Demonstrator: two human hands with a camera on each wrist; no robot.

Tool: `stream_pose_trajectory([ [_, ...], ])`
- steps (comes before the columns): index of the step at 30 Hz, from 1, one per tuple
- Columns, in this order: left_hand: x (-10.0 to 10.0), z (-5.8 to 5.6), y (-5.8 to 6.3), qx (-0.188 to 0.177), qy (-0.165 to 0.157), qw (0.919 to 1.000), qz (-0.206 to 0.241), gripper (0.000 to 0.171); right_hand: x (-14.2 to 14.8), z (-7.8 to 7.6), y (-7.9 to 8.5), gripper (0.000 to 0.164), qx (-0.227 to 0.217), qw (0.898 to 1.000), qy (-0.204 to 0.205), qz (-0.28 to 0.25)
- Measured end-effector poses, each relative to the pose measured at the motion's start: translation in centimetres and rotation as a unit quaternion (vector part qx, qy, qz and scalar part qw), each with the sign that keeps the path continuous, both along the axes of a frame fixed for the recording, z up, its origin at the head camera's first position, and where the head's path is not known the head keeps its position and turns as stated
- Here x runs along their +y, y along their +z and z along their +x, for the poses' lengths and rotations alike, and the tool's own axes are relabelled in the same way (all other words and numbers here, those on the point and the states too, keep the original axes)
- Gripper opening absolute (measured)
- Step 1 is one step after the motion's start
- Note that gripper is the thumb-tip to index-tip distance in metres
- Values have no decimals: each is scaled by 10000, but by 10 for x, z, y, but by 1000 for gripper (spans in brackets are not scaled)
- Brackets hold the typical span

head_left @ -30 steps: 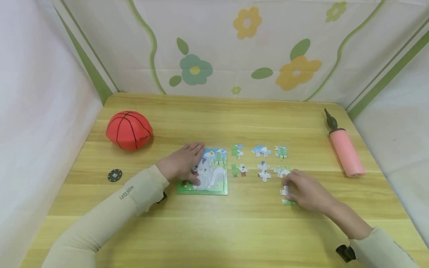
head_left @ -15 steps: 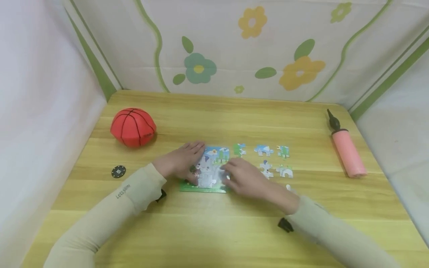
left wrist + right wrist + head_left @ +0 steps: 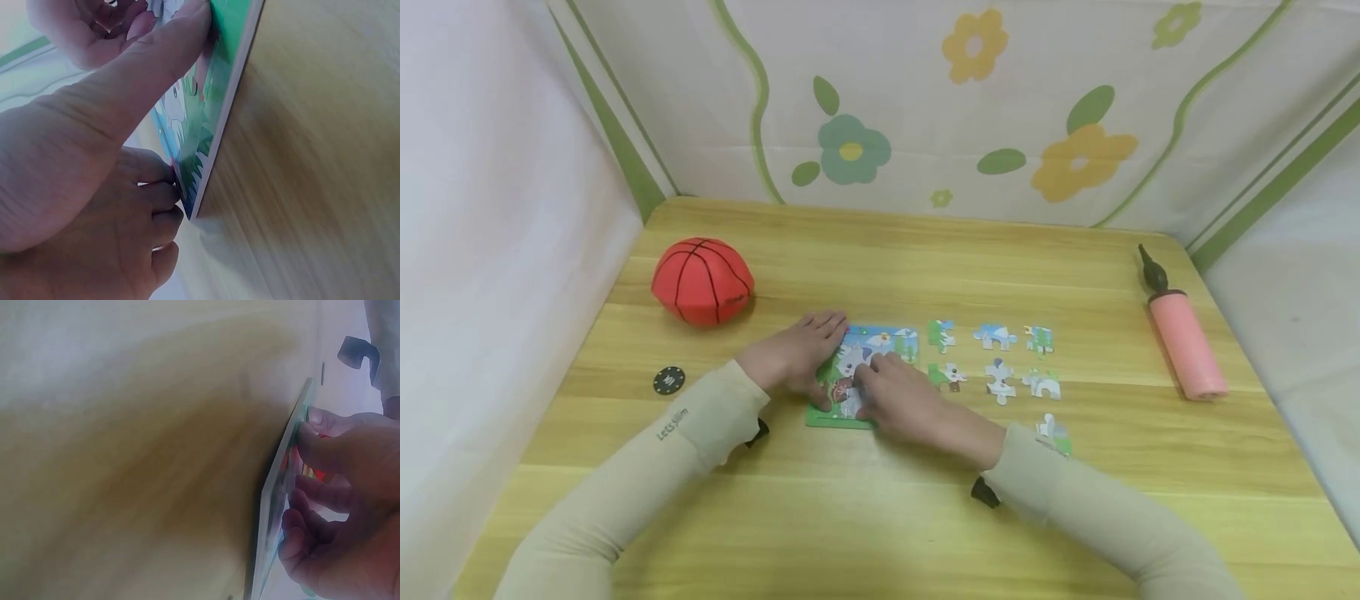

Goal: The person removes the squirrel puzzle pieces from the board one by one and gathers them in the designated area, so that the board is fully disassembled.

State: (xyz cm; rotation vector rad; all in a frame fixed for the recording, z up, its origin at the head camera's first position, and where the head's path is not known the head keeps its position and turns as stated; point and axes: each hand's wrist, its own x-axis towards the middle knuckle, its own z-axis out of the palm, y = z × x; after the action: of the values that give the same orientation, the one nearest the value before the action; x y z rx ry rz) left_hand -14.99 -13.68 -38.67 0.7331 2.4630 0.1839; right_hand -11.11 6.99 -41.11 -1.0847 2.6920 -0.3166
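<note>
A flat picture-puzzle board point(image 3: 898, 335) with a grey cartoon squirrel and a green border lies on the table. My left hand point(image 3: 797, 352) rests over its left side, fingers fairly straight at the edge; in the left wrist view its thumb point(image 3: 150, 78) presses the board's face. My right hand point(image 3: 906, 404) is over the lower middle, fingers curled, pinching at a grey puzzle piece point(image 3: 850, 406) in the board. The right wrist view shows its fingertips point(image 3: 297, 487) right at the board's surface, hiding much of that piece. Several loose puzzle pieces point(image 3: 1001, 379) lie right of the board.
A red, partly deflated basketball point(image 3: 702, 282) sits at the left, with a black round chip point(image 3: 668, 381) in front of it. At the right lies a pink hand pump point(image 3: 1187, 346) with a black nozzle. A flowered cloth point(image 3: 910, 108) hangs behind the wooden table.
My right hand has left the loose piece at the lower right and moved left onto the board. My left hand stays at the board's left side. The view has shifted slightly.
</note>
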Motion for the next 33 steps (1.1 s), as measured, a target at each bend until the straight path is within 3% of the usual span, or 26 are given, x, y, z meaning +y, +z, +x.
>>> stream_pose_trajectory([
  [5, 2, -1, 0, 29, 6, 10000, -19, 127, -2, 1, 1, 35, -120, 9997, -219, 85],
  [10, 2, -1, -2, -5, 4, 10000, -37, 127, -2, 8, -2, 35, 143, 9997, -212, 15],
  [13, 1, 0, -4, 7, -5, 10000, -46, 127, -2, 13, -4, 32, 108, 9994, -108, -296],
  [17, 0, 1, -5, 69, 11, 10000, -47, 126, 4, 18, 0, 25, -261, 9958, -131, -869],
  [23, -3, 2, -4, 73, 51, 9999, -64, 125, 48, 23, 16, 16, -364, 9891, -187, -1413],
  [33, -9, 1, -2, 10, 117, 9999, -127, 126, 124, 26, 17, 16, -447, 9954, -534, -664],
])
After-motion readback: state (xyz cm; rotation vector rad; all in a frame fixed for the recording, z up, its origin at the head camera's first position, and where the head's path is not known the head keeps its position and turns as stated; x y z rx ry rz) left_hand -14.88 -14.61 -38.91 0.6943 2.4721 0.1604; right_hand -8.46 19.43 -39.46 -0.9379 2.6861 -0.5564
